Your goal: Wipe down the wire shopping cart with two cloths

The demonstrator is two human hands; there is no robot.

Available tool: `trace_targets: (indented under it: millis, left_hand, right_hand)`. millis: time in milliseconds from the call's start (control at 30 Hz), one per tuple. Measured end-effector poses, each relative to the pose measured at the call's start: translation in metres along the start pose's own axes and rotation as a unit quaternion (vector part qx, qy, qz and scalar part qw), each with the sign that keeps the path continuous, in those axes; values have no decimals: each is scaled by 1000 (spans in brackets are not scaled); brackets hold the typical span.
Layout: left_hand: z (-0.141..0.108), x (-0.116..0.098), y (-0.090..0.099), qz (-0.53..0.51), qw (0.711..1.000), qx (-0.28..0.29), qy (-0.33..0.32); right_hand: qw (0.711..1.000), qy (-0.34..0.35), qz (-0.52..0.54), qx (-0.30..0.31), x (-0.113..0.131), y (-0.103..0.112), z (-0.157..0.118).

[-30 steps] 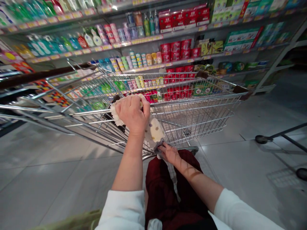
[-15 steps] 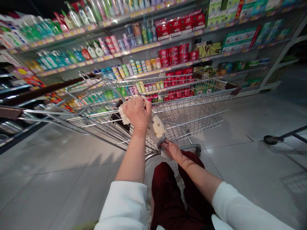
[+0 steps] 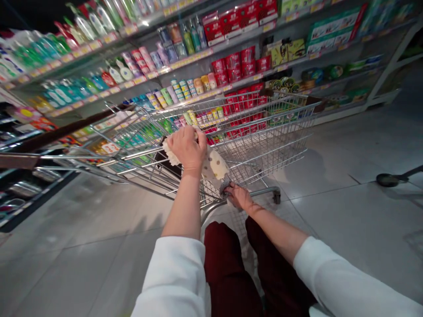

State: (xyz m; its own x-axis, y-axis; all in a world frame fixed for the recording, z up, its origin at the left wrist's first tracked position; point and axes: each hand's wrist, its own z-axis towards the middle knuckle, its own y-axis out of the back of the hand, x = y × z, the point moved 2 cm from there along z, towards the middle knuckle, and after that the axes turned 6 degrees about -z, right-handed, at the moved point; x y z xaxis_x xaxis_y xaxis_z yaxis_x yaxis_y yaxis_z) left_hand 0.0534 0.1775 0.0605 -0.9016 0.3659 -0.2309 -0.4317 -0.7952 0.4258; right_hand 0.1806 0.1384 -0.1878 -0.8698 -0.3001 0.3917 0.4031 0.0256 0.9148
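Observation:
My left hand (image 3: 188, 147) is closed on the top of a cream cloth with grey dots (image 3: 214, 165), against the near side of a wire shopping cart (image 3: 280, 141). The cloth hangs down to the right from that fist. At its lower, grey gathered end, the fingers of my right hand (image 3: 237, 196) are pinched on the fabric, just above my knees. The fingertips of my right hand are partly hidden by the cloth.
Shelves of bottles, jars and red boxes (image 3: 231, 24) stand behind the cart. Metal pans (image 3: 24, 189) lie on a rack at the left. A black caster wheel (image 3: 388, 179) is on the tiled floor (image 3: 346, 229) at the right.
The view has shifted and tilted slightly, and the cart and shelves sit a little differently in it. Both hands keep their hold on the cloth, with my right hand slightly higher in view.

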Motion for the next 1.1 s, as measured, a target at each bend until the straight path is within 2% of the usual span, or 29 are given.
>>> trace_targets:
  millis: [200,333,400,533,567,667,767,867,967,1033,1100]
  left_hand:
    - [2,9,-17,2,997,-14,-81]
    - [-19,22,-32,-3,995,-6,-98]
    - [-45,33,-47,18,996,22,-82]
    - [-122,51,-93,50,979,178,-88]
    - [-141,53,-104,45,975,202,-80]
    - [-184,57,-129,33,979,199,-15]
    - [-206,54,-142,14,980,199,6]
    - [-212,50,-143,-19,980,196,28]
    - [-202,52,-127,-98,982,116,110]
    - [-191,56,-111,-141,976,33,164]
    - [-183,59,-97,-159,969,-14,186]
  right_hand:
    - [998,-46,13,-39,-4,-7,21]
    - [997,-51,4,-53,-13,-8,40]
    - [997,-57,-6,-52,-19,-8,48]
    - [995,-82,-25,-51,-24,-9,63]
    - [994,-88,-28,-52,-24,-9,66]
    - [993,-101,-36,-51,-23,-9,72]
    - [992,-114,-44,-45,-23,-7,75]
    - [992,-111,-40,-37,-26,-2,74]
    - [994,-93,-6,-61,-28,9,70]
    - [987,-73,51,-133,-26,19,66]
    - [966,-47,120,-225,-19,29,64]
